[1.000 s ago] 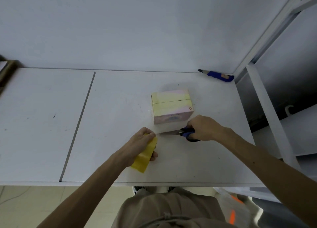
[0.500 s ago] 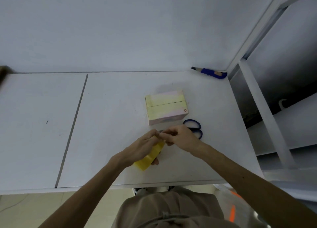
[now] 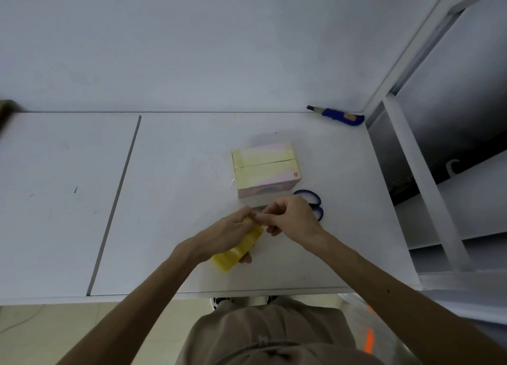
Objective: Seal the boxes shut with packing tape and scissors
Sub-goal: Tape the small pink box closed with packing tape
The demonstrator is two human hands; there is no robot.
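A white table [image 3: 192, 159] stands against a plain white wall [image 3: 192, 49]. A thin dark line [image 3: 118, 200] runs across the table top from back to front, on the left side. The top has a few small marks on it.

A small box [image 3: 264, 169], yellow and pink, sits on the table, right of the middle. Its flaps are down, and a dark crack shows where they meet. Scissors [image 3: 312, 200] with blue handles lie flat just in front of the box, partly hidden by the right hand [image 3: 290, 219].

The left hand [image 3: 230, 230] holds a yellow tape roll [image 3: 238, 250] near the front edge of the table, with its fingers curled around the roll. The right hand's fingertips are pressed together, pinching at the top of the roll.

A blue knife [image 3: 340, 116] lies in the back right corner, by the wall. A white shelf frame [image 3: 419, 172] stands to the right of the table. Below the table edge is a pale floor [image 3: 55, 331].
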